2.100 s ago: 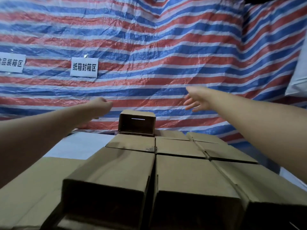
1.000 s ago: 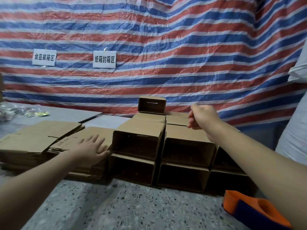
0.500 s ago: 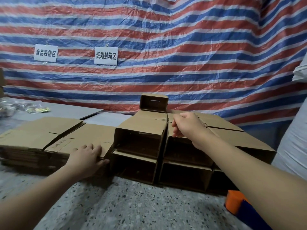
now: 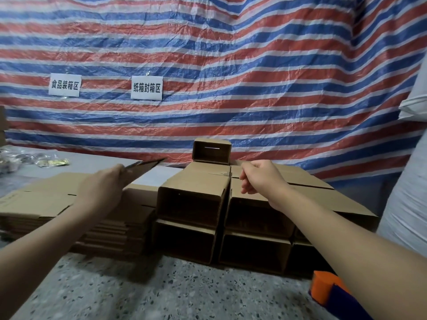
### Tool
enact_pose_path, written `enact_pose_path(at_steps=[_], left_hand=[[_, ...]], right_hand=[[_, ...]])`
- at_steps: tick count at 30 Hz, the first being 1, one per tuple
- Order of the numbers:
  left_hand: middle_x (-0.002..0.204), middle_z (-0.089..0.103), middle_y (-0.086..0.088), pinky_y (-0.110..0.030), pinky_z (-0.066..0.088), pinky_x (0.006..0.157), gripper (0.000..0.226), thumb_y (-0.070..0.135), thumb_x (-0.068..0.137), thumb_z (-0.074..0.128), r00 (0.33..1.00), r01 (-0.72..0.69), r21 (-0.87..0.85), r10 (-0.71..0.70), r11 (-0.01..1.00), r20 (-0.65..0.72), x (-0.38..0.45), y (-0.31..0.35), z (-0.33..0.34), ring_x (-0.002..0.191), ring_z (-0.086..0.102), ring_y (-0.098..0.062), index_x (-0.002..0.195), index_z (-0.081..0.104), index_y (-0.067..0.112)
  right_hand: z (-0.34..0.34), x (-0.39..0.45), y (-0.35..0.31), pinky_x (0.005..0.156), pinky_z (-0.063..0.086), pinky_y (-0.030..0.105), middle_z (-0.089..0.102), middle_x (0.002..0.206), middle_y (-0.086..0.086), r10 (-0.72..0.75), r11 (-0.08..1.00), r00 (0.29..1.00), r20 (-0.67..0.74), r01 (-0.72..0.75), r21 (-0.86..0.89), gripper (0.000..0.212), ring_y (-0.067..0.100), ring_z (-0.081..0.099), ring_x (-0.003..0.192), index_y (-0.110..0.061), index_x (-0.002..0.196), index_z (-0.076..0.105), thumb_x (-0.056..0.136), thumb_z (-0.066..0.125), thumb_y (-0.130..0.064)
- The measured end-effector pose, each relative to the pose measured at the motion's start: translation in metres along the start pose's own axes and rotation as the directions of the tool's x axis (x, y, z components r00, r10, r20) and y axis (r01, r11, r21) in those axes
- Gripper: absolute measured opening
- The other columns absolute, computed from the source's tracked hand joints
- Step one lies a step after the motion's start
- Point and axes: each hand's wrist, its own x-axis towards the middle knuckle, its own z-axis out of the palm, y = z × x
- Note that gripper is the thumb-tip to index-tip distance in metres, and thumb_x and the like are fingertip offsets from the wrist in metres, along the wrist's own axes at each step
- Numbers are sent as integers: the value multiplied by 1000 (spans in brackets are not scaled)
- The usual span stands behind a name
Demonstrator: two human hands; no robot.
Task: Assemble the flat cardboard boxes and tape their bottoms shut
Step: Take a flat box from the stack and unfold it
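Observation:
My left hand (image 4: 101,190) grips one flat cardboard box (image 4: 141,168) and holds its far end tilted up off the stack of flat boxes (image 4: 34,202) at the left. My right hand (image 4: 261,177) hovers with loosely curled fingers over the top of the assembled boxes (image 4: 194,199), holding nothing that I can see. The assembled brown boxes lie on their sides in two layers, open ends facing me. One small assembled box (image 4: 212,150) stands on top at the back. An orange and blue tape dispenser (image 4: 328,289) lies at the lower right.
The speckled table top (image 4: 161,292) stretches in front of the boxes. A red, white and blue striped tarp (image 4: 231,65) with two white signs hangs behind. Small packets (image 4: 50,161) lie at the far left. A white sack (image 4: 409,181) stands at the right.
My left hand went from resting flat on the stack to gripping the top flat box and lifting it. My right hand stayed over the assembled boxes.

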Motion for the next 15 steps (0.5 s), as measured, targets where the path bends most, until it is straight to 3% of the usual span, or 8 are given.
enact_pose_path(at_steps=[4, 6, 9, 12, 14, 15], left_hand=[[83, 67, -21, -38, 38, 54, 19, 17, 99, 51, 973, -122, -94, 101, 988, -209, 10, 36, -44, 66, 58, -40, 109, 64, 7], [86, 67, -21, -39, 41, 54, 27, 22, 102, 45, 939, -216, -133, 168, 967, -300, 15, 59, -69, 66, 59, -39, 111, 64, 5], [91, 68, -20, -40, 46, 59, 28, 22, 103, 45, 897, -325, -224, 224, 919, -382, 21, 93, -103, 70, 59, -36, 113, 64, 5], [92, 67, -15, -41, 48, 63, 27, 23, 103, 46, 887, -386, -351, 240, 853, -394, 22, 125, -126, 75, 58, -32, 112, 65, 7], [88, 66, -12, -39, 49, 60, 29, 29, 102, 45, 886, -426, -457, 259, 781, -385, 20, 140, -136, 71, 59, -28, 108, 65, 8], [84, 65, -9, -35, 49, 55, 31, 33, 101, 44, 891, -432, -513, 264, 742, -368, 20, 146, -140, 68, 60, -21, 106, 65, 11]], right_hand=[[-6, 5, -9, 56, 50, 24, 63, 52, -5, -19, 1000, 999, -44, 19, 8, 42, 11, 66, 56, -12, 72, 63, 103, 44, -33], [-12, 8, -17, 69, 52, 32, 67, 66, -2, -35, 999, 996, -86, 37, 19, 45, 17, 67, 72, -14, 76, 63, 103, 42, -41], [-31, 17, -34, 74, 48, 38, 65, 86, 6, -64, 995, 984, -168, 76, 65, 51, 27, 63, 85, -9, 85, 60, 103, 36, -50], [-56, 28, -50, 90, 47, 41, 62, 120, 17, -66, 980, 971, -230, 107, 170, 59, 31, 59, 112, -6, 121, 58, 103, 33, -57], [-73, 32, -57, 98, 36, 39, 50, 147, 10, -83, 956, 956, -281, 156, 249, 63, 28, 47, 132, -17, 145, 46, 103, 31, -62], [-81, 31, -59, 97, 33, 37, 47, 150, 5, -101, 944, 947, -304, 188, 272, 63, 25, 44, 136, -23, 147, 43, 102, 29, -64]])
